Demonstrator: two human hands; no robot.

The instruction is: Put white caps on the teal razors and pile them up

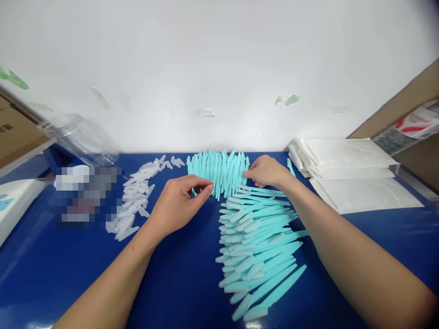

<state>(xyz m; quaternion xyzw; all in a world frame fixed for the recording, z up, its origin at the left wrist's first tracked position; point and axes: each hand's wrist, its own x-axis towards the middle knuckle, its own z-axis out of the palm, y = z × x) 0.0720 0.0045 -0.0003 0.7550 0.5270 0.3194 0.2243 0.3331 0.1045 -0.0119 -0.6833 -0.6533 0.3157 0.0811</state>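
Note:
Several turquoise sticks without caps (219, 171) lie side by side at the back middle of the blue table. A larger pile of turquoise sticks with whitish caps (255, 246) spreads nearer, right of centre. Loose translucent caps (132, 201) lie to the left. My left hand (183, 201) is over the front left edge of the back row, thumb and index finger nearly meeting; whether anything is between them is too small to tell. My right hand (264, 171) is at the row's right end, fingers bent together; what they hold, if anything, is hidden.
White plastic bags (353, 157) are stacked at the back right, by a bottle with a red and white label (411, 125). A clear jar (82, 139) lies at the back left, near a cardboard box (17, 132). A white wall (219, 68) stands behind the table (185, 283).

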